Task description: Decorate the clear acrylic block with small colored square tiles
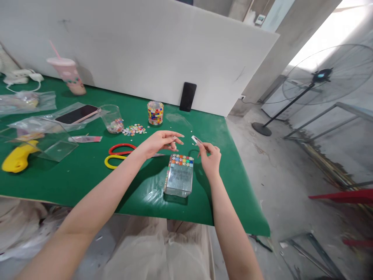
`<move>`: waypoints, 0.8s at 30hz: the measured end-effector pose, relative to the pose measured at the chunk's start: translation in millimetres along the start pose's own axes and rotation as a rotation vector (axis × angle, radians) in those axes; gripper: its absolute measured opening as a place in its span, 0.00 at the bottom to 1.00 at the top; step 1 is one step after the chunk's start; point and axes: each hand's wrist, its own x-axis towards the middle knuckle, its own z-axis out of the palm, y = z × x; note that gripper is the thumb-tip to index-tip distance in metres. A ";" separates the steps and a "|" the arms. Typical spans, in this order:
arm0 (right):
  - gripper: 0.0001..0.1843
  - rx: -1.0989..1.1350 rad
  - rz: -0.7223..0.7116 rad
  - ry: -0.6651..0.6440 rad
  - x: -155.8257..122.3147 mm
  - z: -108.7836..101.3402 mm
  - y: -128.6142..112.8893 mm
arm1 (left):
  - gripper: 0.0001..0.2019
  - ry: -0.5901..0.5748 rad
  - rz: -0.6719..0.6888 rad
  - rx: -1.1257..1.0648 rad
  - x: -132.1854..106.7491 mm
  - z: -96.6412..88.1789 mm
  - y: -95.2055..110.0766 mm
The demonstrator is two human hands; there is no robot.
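Observation:
A clear plastic box [179, 179] stands on the green table in front of me, with rows of colourful mosaic tiles [182, 160] along its upper part and down its left side. Above its left rear corner hovers my left hand [161, 142], its fingers partly stretched and apart; I see nothing held in it. My right hand [210, 157], to the right of the box, pinches a small, mostly white tube [196, 140], partly hidden by the fingers. Scissors with red and yellow handles [110, 162] lie behind my left forearm, which covers part of them.
Loose tiles [134, 129] lie beside a tipped clear cup [110, 116]. A mosaic-covered jar [155, 113] and a leaning phone [188, 96] stand at the back. Leftward are another tube [86, 139], a yellow tool [19, 157] and a pink drink cup [68, 76].

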 end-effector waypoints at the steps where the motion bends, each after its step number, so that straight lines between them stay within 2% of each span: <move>1: 0.19 0.013 -0.014 0.027 -1.7 1.0 -2.7 | 0.09 -0.007 0.007 0.005 0.1 0.2 0.1; 8: 0.13 0.093 -0.120 0.049 -9.0 2.4 -19.4 | 0.10 -0.035 0.137 0.059 -0.1 2.0 -1.2; 14: 0.11 0.121 -0.150 0.029 -9.2 -0.5 -26.7 | 0.15 0.002 0.258 0.094 -5.4 10.9 2.3; 21: 0.10 0.124 -0.184 0.056 -8.7 0.1 -26.4 | 0.08 0.003 0.249 0.109 -6.8 13.3 4.5; 24: 0.09 0.128 -0.200 0.075 -8.9 -0.1 -25.5 | 0.13 -0.005 0.210 0.118 -8.3 15.1 3.7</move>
